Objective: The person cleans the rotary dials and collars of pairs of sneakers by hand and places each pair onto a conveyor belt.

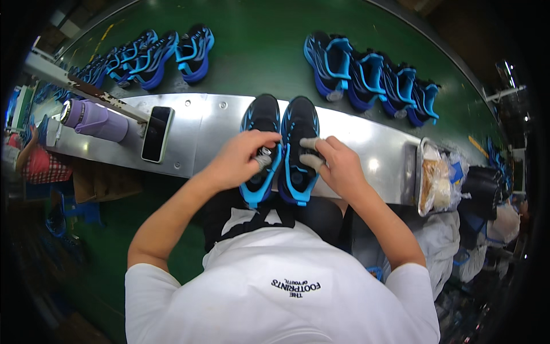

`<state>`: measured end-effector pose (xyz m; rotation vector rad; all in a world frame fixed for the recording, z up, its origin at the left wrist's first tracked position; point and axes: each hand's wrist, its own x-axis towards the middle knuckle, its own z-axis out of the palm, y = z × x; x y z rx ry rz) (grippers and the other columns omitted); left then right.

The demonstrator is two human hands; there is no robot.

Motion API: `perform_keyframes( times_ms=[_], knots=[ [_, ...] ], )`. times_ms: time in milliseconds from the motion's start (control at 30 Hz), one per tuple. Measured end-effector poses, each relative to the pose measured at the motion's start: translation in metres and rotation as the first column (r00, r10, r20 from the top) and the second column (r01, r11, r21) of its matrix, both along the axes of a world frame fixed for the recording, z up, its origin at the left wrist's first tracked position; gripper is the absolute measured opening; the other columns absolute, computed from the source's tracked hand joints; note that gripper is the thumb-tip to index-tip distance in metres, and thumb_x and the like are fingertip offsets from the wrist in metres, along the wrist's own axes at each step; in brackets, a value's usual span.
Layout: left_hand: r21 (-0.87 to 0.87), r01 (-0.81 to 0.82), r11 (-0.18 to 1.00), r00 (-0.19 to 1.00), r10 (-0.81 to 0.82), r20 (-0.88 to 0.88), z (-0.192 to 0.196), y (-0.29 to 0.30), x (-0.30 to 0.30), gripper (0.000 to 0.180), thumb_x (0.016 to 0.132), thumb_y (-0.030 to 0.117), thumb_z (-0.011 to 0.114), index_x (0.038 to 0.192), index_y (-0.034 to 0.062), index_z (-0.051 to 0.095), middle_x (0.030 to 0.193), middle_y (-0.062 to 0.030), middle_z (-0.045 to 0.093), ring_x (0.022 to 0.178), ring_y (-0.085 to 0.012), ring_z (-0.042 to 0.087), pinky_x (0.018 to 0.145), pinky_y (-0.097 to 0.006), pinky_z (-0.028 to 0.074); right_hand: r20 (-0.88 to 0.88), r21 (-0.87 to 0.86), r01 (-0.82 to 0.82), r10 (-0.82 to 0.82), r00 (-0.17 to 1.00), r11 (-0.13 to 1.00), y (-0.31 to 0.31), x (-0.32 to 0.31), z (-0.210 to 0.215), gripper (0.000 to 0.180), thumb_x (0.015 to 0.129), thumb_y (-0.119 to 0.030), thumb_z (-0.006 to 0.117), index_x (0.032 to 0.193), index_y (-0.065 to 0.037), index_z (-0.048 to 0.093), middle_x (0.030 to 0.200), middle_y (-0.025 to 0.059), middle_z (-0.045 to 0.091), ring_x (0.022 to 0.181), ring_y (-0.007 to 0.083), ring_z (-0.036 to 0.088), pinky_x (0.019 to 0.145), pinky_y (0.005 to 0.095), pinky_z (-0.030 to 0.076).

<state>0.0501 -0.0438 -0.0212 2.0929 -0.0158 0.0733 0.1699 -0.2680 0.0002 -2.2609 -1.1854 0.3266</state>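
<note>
Two black-and-blue sneakers stand side by side at the edge of the metal ledge, toes pointing away from me. My left hand [243,157] is closed at the tongue of the left sneaker [263,114], its index finger reaching across toward the bright blue collar. Part of what lies under those fingers is hidden. On the right sneaker [301,117], the thumb and a finger of my right hand [339,166] pinch at the tongue area. Pale finger cots cover those two fingertips, and a greyish cover shows on my left thumb.
Rows of similar sneakers stand on the green surface beyond, at left [152,60] and right [366,77]. A purple bottle [106,121] and a phone [157,135] lie on the metal ledge [212,135] at left. At right sits a metal tray [423,180] with plastic-wrapped items.
</note>
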Motion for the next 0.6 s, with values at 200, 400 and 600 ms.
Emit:
perform_keyframes(
  times_ms=[200,400,600],
  knots=[
    [0.087,-0.187,0.978,0.978,0.177,0.109,-0.006,-0.012,-0.008,0.049,0.077,-0.004,0.063,0.125,0.0063,0.058,0.096,-0.0059,0.057,0.075,-0.0165,0.047,0.074,-0.027,0.043,-0.131,-0.077,-0.125,0.114,0.985,0.989,-0.003,0.013,0.012,0.038,0.083,-0.017,0.071,0.119,-0.026,0.068,0.083,0.0097,0.053,0.078,0.0286,0.058,0.074,0.0377,0.049],
    [0.029,-0.129,0.991,0.991,0.129,-0.022,-0.002,-0.005,-0.012,0.054,0.074,-0.008,0.061,0.126,0.0070,0.060,0.104,-0.0026,0.061,0.076,-0.0125,0.045,0.075,-0.025,0.042,0.102,-0.015,-0.105,0.106,0.989,0.994,-0.001,0.001,-0.008,0.029,0.082,-0.015,0.071,0.110,-0.021,0.070,0.079,0.0079,0.058,0.081,0.0278,0.059,0.075,0.0377,0.048],
    [-0.028,-0.060,0.998,0.997,0.059,-0.046,-0.005,0.001,-0.006,0.049,0.075,-0.005,0.065,0.123,0.0061,0.062,0.104,-0.0027,0.060,0.077,-0.0131,0.045,0.075,-0.026,0.042,0.110,0.199,-0.135,0.114,0.987,0.971,0.012,0.003,-0.017,0.029,0.081,-0.017,0.072,0.109,-0.021,0.069,0.080,0.0061,0.059,0.078,0.0262,0.058,0.070,0.0372,0.046]
  ],
)
